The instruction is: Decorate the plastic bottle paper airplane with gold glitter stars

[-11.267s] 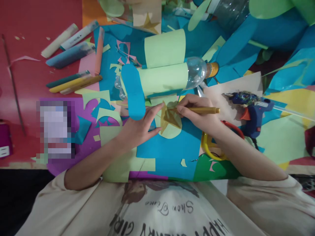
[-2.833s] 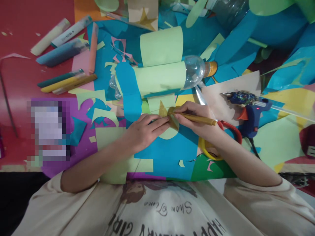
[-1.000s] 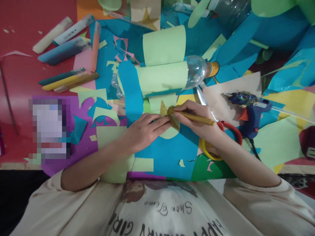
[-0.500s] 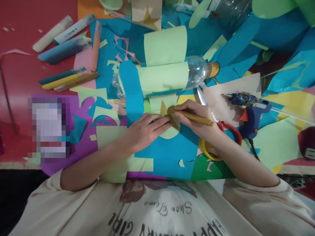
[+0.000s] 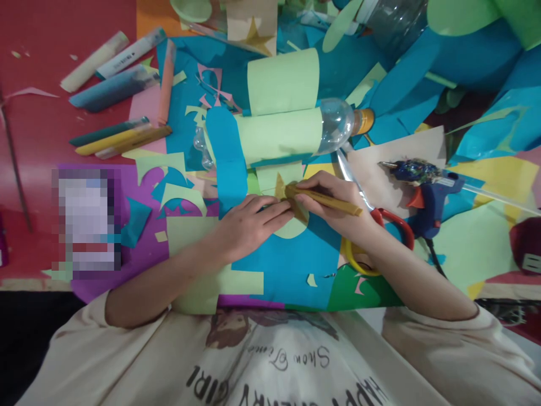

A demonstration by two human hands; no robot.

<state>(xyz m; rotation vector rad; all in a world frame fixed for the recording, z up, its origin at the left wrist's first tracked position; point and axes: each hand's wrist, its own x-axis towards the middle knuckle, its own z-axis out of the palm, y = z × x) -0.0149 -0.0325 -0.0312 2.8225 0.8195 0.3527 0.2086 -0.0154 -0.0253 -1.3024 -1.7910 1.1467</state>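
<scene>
My right hand (image 5: 336,208) grips a gold marker (image 5: 325,198), its tip resting on a gold-coloured star drawn on a pale green paper piece (image 5: 291,223). My left hand (image 5: 249,223) lies flat on that same paper, fingers stretched out and pressing it down beside the marker tip. The paper rests on blue sheets (image 5: 296,265). Just beyond my hands lies a clear plastic bottle (image 5: 333,124) wrapped in pale green paper, with a blue paper strip (image 5: 226,155) across it.
A blue glue gun (image 5: 426,189) lies to the right, with red and yellow scissors (image 5: 380,237) under my right wrist. Several markers (image 5: 118,138) lie at the left on the red table (image 5: 51,124). Coloured paper scraps cover the area. A blurred patch (image 5: 87,220) is at the left.
Over the last second the marker has tilted slightly and its tip shifted a little on the star. My left hand stays pressing the paper. Earlier the left fingers were spread wider.
</scene>
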